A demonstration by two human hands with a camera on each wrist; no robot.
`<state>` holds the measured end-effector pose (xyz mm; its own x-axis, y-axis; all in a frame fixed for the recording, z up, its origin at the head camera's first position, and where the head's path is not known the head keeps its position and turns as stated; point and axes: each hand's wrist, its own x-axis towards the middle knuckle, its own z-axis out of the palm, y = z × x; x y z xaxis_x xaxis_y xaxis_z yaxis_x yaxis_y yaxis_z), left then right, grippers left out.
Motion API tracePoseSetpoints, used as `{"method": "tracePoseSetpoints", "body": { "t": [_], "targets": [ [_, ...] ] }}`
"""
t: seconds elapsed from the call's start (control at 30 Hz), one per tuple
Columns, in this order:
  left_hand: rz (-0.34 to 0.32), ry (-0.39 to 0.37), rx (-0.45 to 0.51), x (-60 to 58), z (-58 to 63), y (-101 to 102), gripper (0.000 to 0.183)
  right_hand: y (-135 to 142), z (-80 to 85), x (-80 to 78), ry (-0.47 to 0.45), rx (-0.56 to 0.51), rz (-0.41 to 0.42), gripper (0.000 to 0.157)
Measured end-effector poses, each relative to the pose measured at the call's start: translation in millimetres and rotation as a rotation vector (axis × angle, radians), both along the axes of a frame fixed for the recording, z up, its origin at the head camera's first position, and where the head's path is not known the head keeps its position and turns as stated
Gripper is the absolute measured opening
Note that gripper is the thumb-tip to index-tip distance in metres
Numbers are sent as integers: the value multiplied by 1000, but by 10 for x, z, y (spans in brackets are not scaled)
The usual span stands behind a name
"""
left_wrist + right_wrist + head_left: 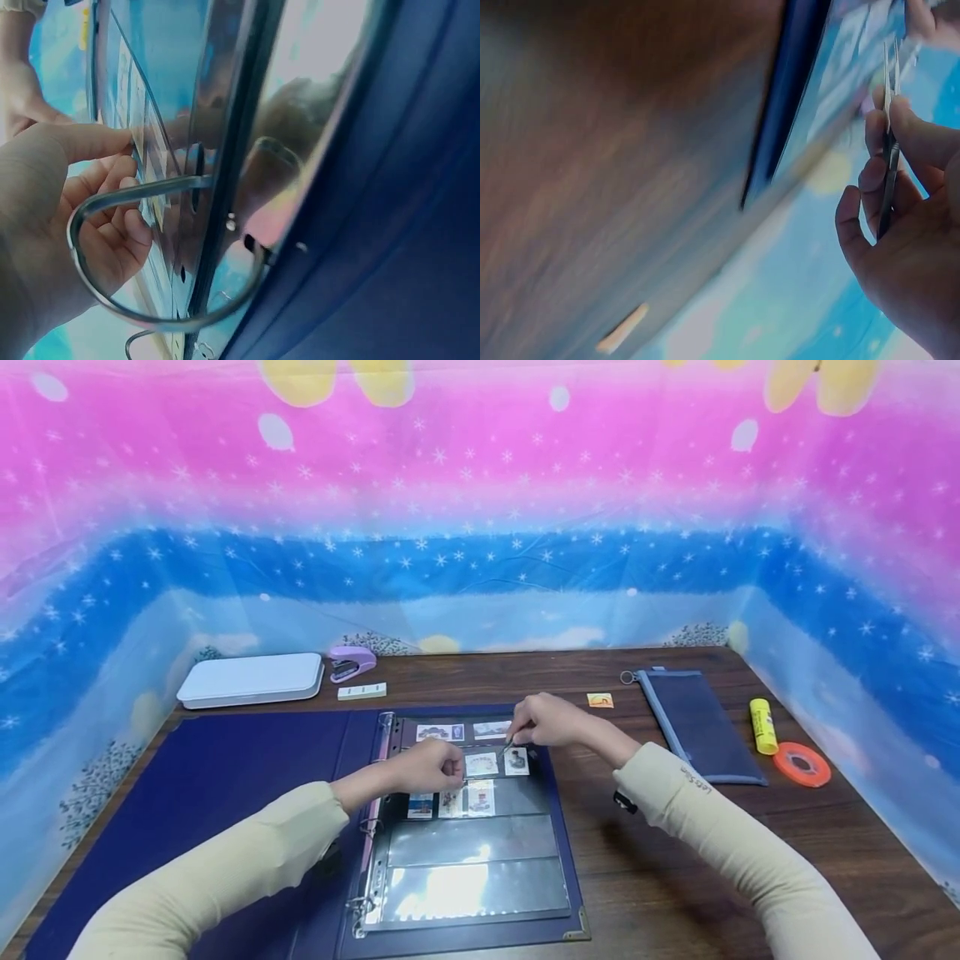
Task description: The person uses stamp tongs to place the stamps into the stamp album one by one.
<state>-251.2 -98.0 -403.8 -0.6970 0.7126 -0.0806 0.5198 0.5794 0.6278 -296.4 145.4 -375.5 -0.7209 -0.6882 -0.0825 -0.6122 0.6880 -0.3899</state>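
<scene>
A dark blue ring binder lies spread on the table, with a black stamp page of clear pocket strips on its right side. Stamps fill parts of the upper three rows. My right hand grips metal tweezers, tips pointing down by a pale stamp in the second row. Beside that one sits a stamp with a dark figure. At the left of the same row, my left hand pinches the pocket edge between thumb and forefinger; the exact spot is partly hidden. Binder rings stand near this hand.
A loose orange-yellow stamp lies beyond the binder. To the right are a mesh zip pouch, a glue stick and an orange tape roll. Behind the binder: a white case, a purple stapler and a pale strip.
</scene>
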Motion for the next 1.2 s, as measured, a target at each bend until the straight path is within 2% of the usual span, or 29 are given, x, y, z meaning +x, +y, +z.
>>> {"method": "tracePoseSetpoints", "body": {
  "t": [0.3, 0.47, 0.6, 0.77, 1.2],
  "targets": [
    [-34, 39, 4, 2, 14, 28, 10, 645, 57, -201, 124, -22, -257, 17],
    [-34, 35, 17, -22, 7, 24, 8, 1010, 94, -240, 228, 26, -484, 20],
    [-43, 21, 33, -27, -4, 2, 8, 1228, 74, -297, 209, 55, -607, 22],
    [-54, -1, 50, -36, -15, -1, 8, 1396, 10, -372, 177, 62, -681, 25],
    [-33, -38, 39, -50, -28, -15, 9, 1513, -87, -501, 74, 151, -706, 28]
  ]
}}
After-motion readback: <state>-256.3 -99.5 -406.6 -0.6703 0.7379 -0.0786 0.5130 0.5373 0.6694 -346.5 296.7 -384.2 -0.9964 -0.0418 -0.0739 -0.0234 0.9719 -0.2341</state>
